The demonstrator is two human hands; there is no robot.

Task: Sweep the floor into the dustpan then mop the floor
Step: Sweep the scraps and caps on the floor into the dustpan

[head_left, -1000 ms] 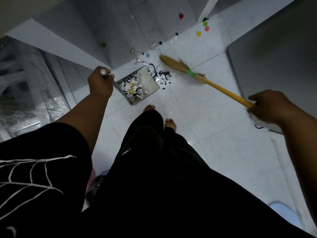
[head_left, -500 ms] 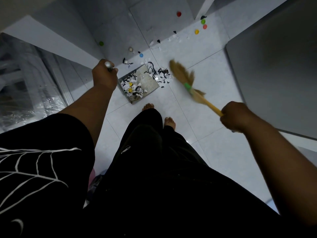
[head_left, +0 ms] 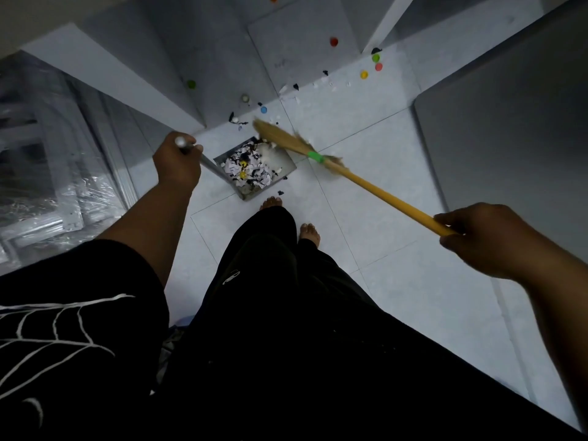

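Observation:
A grey metal dustpan [head_left: 288,168] rests on the pale tiled floor [head_left: 366,173] just ahead of my bare feet, holding white and black paper scraps and yellow caps. My left hand [head_left: 176,162] is shut on its upright metal handle. My right hand [head_left: 480,237] grips the yellow stick of a straw broom [head_left: 286,140]. The bristles lie across the dustpan's far open edge. Loose scraps and coloured caps [head_left: 364,74] are scattered on the floor beyond the pan.
A grey wall corner [head_left: 178,100] juts out at left behind the dustpan. Plastic-wrapped metal frames [head_left: 47,173] lie at far left. A large dark grey panel [head_left: 515,132] stands at right. A white partition edge [head_left: 386,23] rises at the top.
The broom swung from a steep position beside the pan leftward, bristles now over the dustpan's mouth. The scrap pile in front of the pan is gone. My right hand moved out right.

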